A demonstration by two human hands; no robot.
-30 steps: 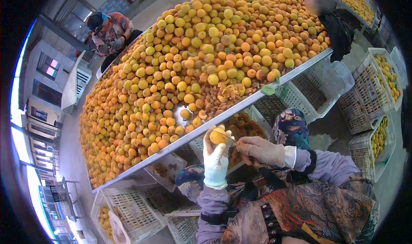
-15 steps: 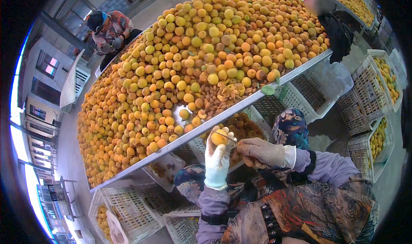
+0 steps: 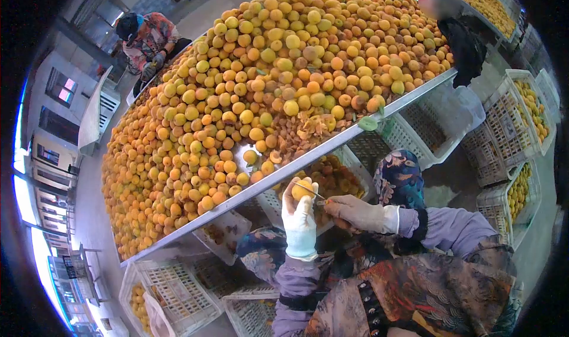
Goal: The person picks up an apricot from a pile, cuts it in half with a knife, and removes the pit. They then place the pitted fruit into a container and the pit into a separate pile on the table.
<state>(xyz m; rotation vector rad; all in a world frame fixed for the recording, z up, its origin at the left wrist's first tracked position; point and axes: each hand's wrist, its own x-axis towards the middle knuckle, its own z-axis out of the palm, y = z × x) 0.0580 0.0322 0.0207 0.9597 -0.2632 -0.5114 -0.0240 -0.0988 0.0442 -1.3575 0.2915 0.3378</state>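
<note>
My left hand (image 3: 300, 224), in a white glove, grips a yellow-orange apricot (image 3: 301, 190) between thumb and fingers, just off the table's metal edge. A thin knife (image 3: 313, 191) is held by its handle in my gloved right hand (image 3: 363, 213); its blade lies against the apricot. Whether the blade has cut into the fruit I cannot make out. Past my hands a large heap of apricots (image 3: 237, 106) covers the table, with a patch of pits and torn pieces (image 3: 302, 136) near the edge.
The table's metal rim (image 3: 249, 196) runs diagonally in front of me. Below it stands a crate of split apricots (image 3: 341, 174). White crates (image 3: 178, 286) are at lower left, and stacked crates (image 3: 495, 138) on the right. A co-worker (image 3: 148, 40) sits across the table.
The view has shifted slightly. My hands keep their hold on the apricot and knife, with the blade still at the fruit. The co-worker's hands have moved a little.
</note>
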